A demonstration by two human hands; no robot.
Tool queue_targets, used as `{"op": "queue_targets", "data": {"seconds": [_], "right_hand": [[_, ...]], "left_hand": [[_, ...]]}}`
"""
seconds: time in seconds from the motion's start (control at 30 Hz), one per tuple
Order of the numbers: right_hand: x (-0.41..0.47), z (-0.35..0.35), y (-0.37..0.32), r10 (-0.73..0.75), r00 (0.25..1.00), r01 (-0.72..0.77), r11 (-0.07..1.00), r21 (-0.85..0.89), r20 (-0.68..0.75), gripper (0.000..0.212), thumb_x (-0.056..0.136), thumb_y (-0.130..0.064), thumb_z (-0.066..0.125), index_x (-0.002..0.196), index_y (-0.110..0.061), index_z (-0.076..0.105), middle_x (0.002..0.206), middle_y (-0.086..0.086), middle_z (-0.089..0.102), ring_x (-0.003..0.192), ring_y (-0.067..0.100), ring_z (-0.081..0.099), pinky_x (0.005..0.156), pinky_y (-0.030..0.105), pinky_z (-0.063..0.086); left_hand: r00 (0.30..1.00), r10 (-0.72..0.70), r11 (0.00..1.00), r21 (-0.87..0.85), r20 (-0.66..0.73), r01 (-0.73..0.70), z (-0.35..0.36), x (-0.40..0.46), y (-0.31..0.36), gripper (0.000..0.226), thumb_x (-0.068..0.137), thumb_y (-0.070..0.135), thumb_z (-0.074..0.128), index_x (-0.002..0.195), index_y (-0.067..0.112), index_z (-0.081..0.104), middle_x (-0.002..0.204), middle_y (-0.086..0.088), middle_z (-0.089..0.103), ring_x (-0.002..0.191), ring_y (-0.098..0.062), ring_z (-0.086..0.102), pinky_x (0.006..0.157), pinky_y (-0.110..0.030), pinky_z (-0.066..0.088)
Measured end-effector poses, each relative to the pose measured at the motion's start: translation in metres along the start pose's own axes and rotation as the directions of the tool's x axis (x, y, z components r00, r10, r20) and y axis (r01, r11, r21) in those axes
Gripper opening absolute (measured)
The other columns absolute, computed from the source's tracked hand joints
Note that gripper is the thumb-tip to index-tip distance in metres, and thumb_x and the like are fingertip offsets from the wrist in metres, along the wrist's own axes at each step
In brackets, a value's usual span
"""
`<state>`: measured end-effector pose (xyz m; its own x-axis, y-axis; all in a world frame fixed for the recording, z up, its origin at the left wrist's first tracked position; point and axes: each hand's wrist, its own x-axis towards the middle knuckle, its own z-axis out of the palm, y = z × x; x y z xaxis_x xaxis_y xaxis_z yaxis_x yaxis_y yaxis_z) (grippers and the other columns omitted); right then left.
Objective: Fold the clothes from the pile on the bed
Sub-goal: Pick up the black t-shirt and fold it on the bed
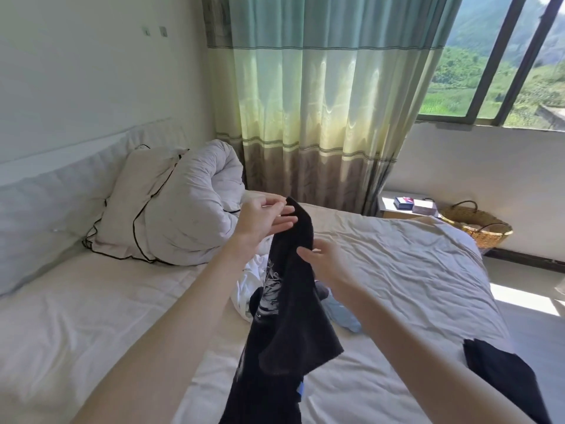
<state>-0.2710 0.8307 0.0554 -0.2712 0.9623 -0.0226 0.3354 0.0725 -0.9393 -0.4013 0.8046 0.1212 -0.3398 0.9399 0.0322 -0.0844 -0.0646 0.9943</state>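
Both hands are raised over the bed (91, 301), working on one black garment (284, 301) that hangs between them. Nearer the camera, the right hand (327, 264) sits at the garment's right edge with fingers fairly straight and thumb forward; whether it pinches the cloth or only touches it I cannot tell. Higher up, the left hand (263, 218) pinches the top corner between thumb and forefinger, the other fingers straight behind the fabric. A pale print shows on the cloth, and its lower part drops out of view at the bottom edge.

Judging by this, the work is at an early stage: the garment is lifted and being sorted out, not yet laid flat or creased. One dark piece (504, 374) lies flat at the near right edge of the mattress; it may be a finished fold, though that is uncertain.

Beyond the hands, the pile (253, 286) still holds at least three things: something white, something pale blue (342, 313), and a dark scrap between them. More may be buried.

Farther back sit one pillow (134, 203) with dark piping, one rolled duvet (208, 191), and one woven basket (477, 224) on the floor.
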Motion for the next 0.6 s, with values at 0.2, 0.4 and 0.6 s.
{"op": "queue_targets", "data": {"seconds": [0.2, 0.4, 0.6], "right_hand": [[0.032, -0.008, -0.013, 0.262, 0.963, -0.238, 0.936, 0.258, -0.063, 0.027, 0.087, -0.009, 0.065, 0.065, -0.008, 0.049, 0.070, 0.010, 0.048, 0.067, 0.022, 0.053, 0.064, 0.034, 0.048], [0.042, 0.000, -0.025, 0.340, 0.941, -0.318, 0.881, 0.351, 0.001, 0.010, 0.089, -0.007, 0.062, 0.085, -0.006, 0.053, 0.080, 0.010, 0.048, 0.074, 0.021, 0.053, 0.072, 0.033, 0.052], [0.049, -0.027, -0.045, 0.310, 0.944, -0.241, 0.880, 0.410, -0.111, 0.019, 0.084, -0.007, 0.069, 0.070, -0.004, 0.055, 0.063, 0.006, 0.049, 0.058, 0.017, 0.053, 0.078, 0.037, 0.057]], "left_hand": [[0.957, -0.180, 0.950, 0.293, 0.229, 0.109, -0.040, -0.070, -0.099, 0.030, 0.087, 0.017, 0.067, 0.114, 0.017, 0.055, 0.114, -0.003, 0.064, 0.094, -0.012, 0.066, 0.076, -0.020, 0.053], [0.907, -0.218, 0.882, 0.470, 0.359, 0.025, -0.028, -0.084, -0.148, 0.074, 0.072, 0.019, 0.080, 0.132, 0.032, 0.038, 0.119, 0.019, 0.052, 0.103, 0.010, 0.052, 0.083, -0.009, 0.043], [0.967, -0.108, 0.857, 0.515, 0.228, -0.026, -0.001, -0.076, -0.155, 0.048, 0.075, 0.031, 0.076, 0.115, 0.028, 0.049, 0.104, 0.018, 0.062, 0.098, 0.005, 0.059, 0.077, -0.010, 0.045]]}}
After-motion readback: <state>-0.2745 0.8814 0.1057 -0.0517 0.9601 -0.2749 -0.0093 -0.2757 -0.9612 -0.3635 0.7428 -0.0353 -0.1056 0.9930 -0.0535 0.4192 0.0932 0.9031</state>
